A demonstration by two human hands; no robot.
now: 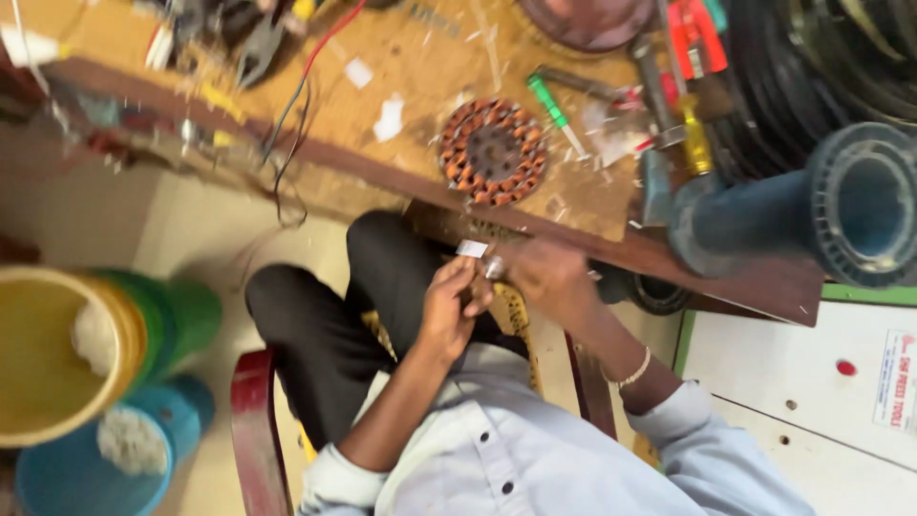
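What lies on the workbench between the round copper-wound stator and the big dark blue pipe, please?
In the head view, a green-handled screwdriver and scraps of white paper lie between the stator and the blue pipe, with a yellow-handled tool nearer the pipe.

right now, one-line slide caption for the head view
Seated person's left hand and right hand pinch a small white strip below a copper-wound stator.
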